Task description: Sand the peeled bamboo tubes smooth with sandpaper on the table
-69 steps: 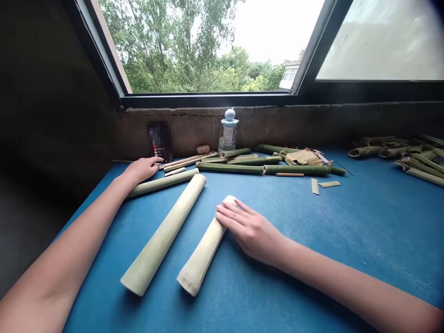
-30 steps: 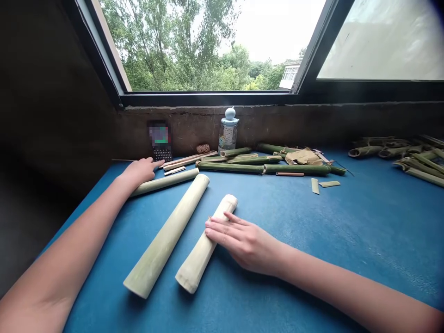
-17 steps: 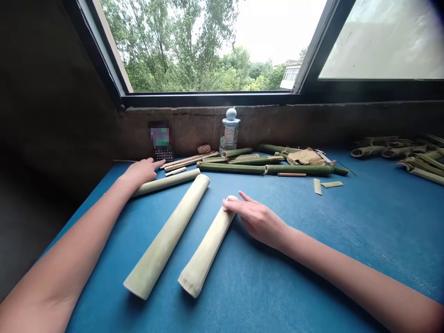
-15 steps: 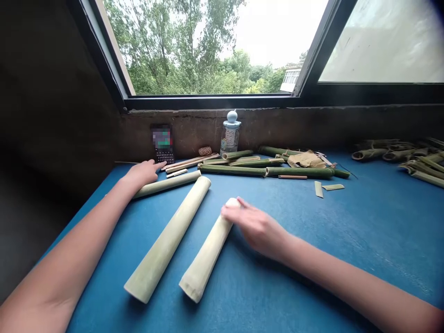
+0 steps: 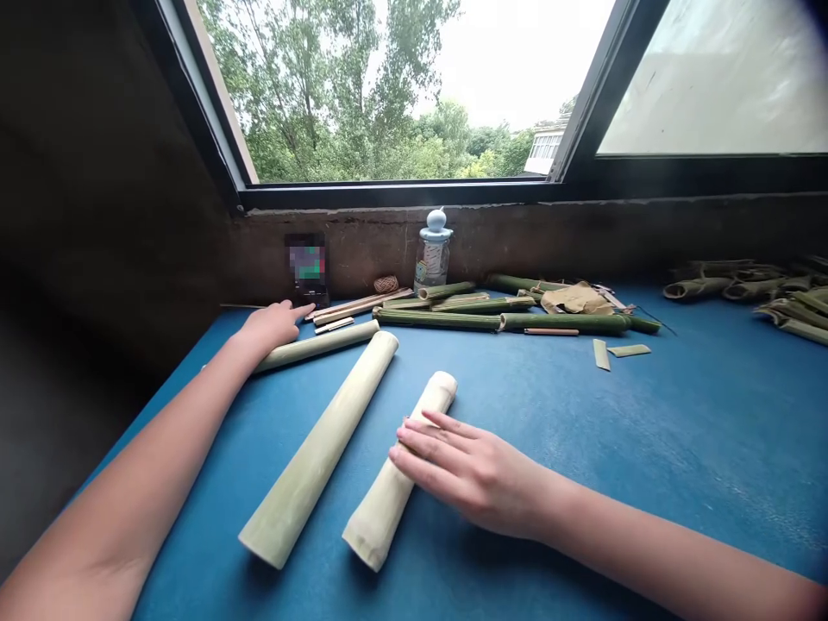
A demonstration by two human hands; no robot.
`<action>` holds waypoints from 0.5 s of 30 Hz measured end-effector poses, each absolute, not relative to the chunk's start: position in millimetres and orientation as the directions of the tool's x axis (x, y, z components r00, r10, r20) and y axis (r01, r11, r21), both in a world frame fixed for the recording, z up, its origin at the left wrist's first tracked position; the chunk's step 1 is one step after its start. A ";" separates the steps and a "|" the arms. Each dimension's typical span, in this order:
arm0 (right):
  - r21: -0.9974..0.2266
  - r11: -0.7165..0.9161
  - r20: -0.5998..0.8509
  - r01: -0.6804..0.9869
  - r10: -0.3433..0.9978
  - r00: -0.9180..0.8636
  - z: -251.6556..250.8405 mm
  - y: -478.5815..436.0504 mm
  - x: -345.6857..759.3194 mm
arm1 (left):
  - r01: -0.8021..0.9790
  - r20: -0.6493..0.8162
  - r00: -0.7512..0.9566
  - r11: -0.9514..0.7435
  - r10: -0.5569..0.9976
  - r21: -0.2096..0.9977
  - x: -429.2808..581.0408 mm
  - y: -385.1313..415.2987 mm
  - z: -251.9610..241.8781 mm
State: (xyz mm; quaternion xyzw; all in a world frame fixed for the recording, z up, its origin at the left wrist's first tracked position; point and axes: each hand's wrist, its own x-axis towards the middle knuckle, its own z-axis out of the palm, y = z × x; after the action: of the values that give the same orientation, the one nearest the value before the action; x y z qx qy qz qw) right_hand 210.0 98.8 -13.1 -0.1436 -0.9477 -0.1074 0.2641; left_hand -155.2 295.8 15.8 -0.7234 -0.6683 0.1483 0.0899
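Note:
My right hand (image 5: pixel 462 466) lies flat, fingers stretched out, on the middle of a short pale peeled bamboo section (image 5: pixel 398 479) on the blue table (image 5: pixel 647 448). Left of it lies a longer pale bamboo section (image 5: pixel 323 448). My left hand (image 5: pixel 275 323) reaches far forward with fingers extended, resting at the end of a thin pale bamboo stick (image 5: pixel 316 345) and close to a small dark device (image 5: pixel 307 267) leaning on the wall.
Along the back wall lie several green bamboo stalks (image 5: pixel 498 321), thin wooden strips (image 5: pixel 353 306), a twine ball (image 5: pixel 386 284), a glass jar with a pale lid (image 5: pixel 432 252) and crumpled brown paper (image 5: pixel 573 298). More bamboo pieces (image 5: pixel 763 297) are piled at far right. Two small offcuts (image 5: pixel 614 352) lie nearby.
My right hand slid from the far end of the short bamboo section back toward me to its middle, and the section shifted slightly. My left hand stayed near the device.

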 end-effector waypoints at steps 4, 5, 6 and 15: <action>0.098 0.890 0.592 0.445 0.308 -0.745 -17.1 110.9 217.3 | 0.937 -0.104 0.060 -0.092 0.993 -0.337 -155.0 297.2 14.7; 0.107 0.880 0.592 0.463 0.317 -0.741 -17.1 110.8 217.5 | 0.937 -0.105 0.062 -0.094 0.993 -0.336 -155.3 297.6 14.4; 0.120 0.883 0.584 0.454 0.307 -0.751 -16.5 108.1 216.4 | 0.937 -0.104 0.065 -0.096 0.992 -0.335 -155.6 297.9 14.0; 0.051 0.906 0.606 0.421 0.307 -0.734 -18.7 107.1 217.1 | 0.933 -0.107 0.069 -0.101 0.992 -0.344 -155.7 297.8 12.8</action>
State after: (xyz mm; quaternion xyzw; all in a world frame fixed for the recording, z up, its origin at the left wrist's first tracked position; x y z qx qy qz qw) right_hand 217.1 107.1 -18.7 -0.1963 -0.9264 -0.0929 0.3076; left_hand -155.7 297.8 12.8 -0.7251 -0.6639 0.1582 0.0925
